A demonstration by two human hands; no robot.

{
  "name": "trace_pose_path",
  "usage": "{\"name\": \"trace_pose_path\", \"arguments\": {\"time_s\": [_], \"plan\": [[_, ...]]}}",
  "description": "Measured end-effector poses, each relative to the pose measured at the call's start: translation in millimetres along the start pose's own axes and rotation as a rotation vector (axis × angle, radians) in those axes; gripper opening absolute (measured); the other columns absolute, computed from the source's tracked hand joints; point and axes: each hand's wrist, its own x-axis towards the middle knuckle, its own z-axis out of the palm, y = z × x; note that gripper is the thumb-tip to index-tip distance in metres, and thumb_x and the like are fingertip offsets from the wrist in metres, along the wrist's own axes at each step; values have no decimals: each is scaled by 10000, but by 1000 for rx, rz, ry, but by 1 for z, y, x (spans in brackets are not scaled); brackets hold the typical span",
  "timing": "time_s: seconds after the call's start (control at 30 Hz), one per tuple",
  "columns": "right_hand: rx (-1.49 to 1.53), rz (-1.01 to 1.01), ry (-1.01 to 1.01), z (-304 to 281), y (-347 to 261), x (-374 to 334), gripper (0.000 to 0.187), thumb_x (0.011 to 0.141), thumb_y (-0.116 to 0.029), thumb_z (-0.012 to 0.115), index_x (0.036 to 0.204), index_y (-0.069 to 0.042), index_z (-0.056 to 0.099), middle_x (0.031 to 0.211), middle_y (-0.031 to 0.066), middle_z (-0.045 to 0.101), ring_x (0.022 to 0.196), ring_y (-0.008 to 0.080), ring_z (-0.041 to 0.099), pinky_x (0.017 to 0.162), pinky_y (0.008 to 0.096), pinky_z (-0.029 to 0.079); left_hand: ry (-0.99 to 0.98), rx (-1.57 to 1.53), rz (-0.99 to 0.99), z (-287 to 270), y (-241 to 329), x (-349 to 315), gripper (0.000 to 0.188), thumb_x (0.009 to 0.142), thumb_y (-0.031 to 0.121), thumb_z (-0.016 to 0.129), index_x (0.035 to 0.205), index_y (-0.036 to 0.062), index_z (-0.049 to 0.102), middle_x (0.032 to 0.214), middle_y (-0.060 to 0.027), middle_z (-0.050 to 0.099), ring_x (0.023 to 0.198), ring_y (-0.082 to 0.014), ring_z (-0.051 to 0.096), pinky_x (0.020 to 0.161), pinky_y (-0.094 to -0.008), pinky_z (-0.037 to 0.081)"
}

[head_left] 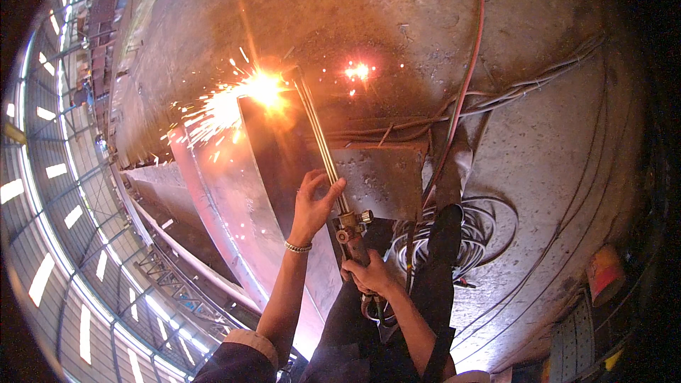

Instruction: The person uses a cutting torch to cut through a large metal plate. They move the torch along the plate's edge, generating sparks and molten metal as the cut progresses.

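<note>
A long cutting torch (pixel 319 135) slants up and away, its brass tubes ending in a bent head by a metal plate edge. Bright flame and sparks (pixel 262 89) burst at that head and spray to the left. My right hand (pixel 369 274) is wrapped round the torch handle, below the valve knobs (pixel 352 227). Higher up, my left hand (pixel 312 206) has curled fingers and its thumb against the tubes; the exact grip is partly hidden. A chain bracelet (pixel 298 247) circles the left wrist. The steel plate (pixel 266 149) lies under the sparks.
A red hose (pixel 468 78) and bundled cables (pixel 525 85) cross the floor at the right. Coiled hose (pixel 489 234) lies beside my leg. A reddish bucket (pixel 605 275) stands at the far right. A steel block (pixel 386 177) sits beside the torch. A second glow (pixel 360 71) shows beyond.
</note>
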Motion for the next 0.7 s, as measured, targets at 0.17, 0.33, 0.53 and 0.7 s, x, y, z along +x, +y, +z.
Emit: {"name": "trace_pose_path", "arguments": {"time_s": [0.17, 0.33, 0.53, 0.7], "plan": [[11, -5, -36, 1, -4, -1, 217, 868, -180, 629, 739, -18, 567, 488, 27, 500, 310, 105, 377, 306, 290, 262, 0, -18, 39, -1, -6, 0, 396, 842, 352, 719, 1012, -4, 698, 1147, -144, 602, 1058, -266, 588, 916, -340, 445], [-30, 21, -33, -1, -3, 0, 202, 860, -191, 632, 753, -28, 576, 504, 26, 518, 322, 110, 390, 322, 298, 280, 15, -9, 53, -1, -1, 1, 376, 844, 335, 719, 1011, -1, 699, 1119, -140, 617, 1040, -256, 597, 901, -334, 451], [-62, 20, 37, 0, 0, 7, 175, 836, -211, 655, 782, -53, 603, 538, 19, 545, 350, 110, 427, 338, 295, 321, 20, -4, 86, 2, -13, 9, 325, 892, 272, 686, 981, -39, 660, 1087, -82, 595, 1008, -173, 571, 870, -283, 450], [-18, 7, 26, -3, 5, 10, 183, 831, -217, 666, 784, -53, 598, 539, 27, 543, 342, 109, 420, 328, 296, 312, 17, -8, 70, 3, -8, 10, 317, 889, 270, 690, 981, -33, 668, 1094, -83, 597, 1017, -174, 570, 879, -285, 447]]}}
